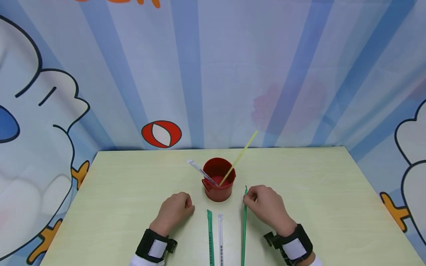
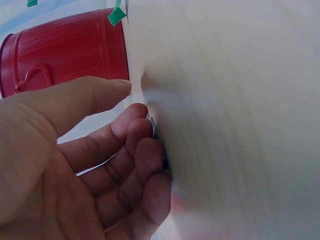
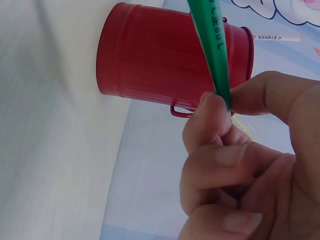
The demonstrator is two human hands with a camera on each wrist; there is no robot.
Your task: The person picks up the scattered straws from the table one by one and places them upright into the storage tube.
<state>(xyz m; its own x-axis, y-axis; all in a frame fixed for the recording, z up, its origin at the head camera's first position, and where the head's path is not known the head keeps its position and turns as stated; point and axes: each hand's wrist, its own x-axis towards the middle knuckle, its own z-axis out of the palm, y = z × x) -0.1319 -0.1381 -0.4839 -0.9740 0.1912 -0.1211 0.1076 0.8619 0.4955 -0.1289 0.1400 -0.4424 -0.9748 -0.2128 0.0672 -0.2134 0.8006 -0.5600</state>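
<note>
My right hand [image 1: 265,205] pinches a green-wrapped straw [image 1: 244,225] near its far end, between thumb and index finger. In the right wrist view dark print shows on the green wrapper [image 3: 212,45]. My left hand [image 1: 174,210] rests on the table with loosely curled fingers and nothing in them. Between and beyond the hands stands a red bucket [image 1: 217,192]. A white-wrapped straw [image 1: 201,170] and a yellow straw [image 1: 241,155] lean inside it. Nearer to me, another green-wrapped straw [image 1: 210,236] and a white-wrapped straw [image 1: 220,240] lie side by side on the table.
The pale wooden table [image 1: 133,177] ends at a blue striped cloth backdrop [image 1: 226,74] with cartoon prints. A small wire handle [image 3: 181,111] sticks out from the bucket's side. Black bands [image 1: 294,244] circle both wrists.
</note>
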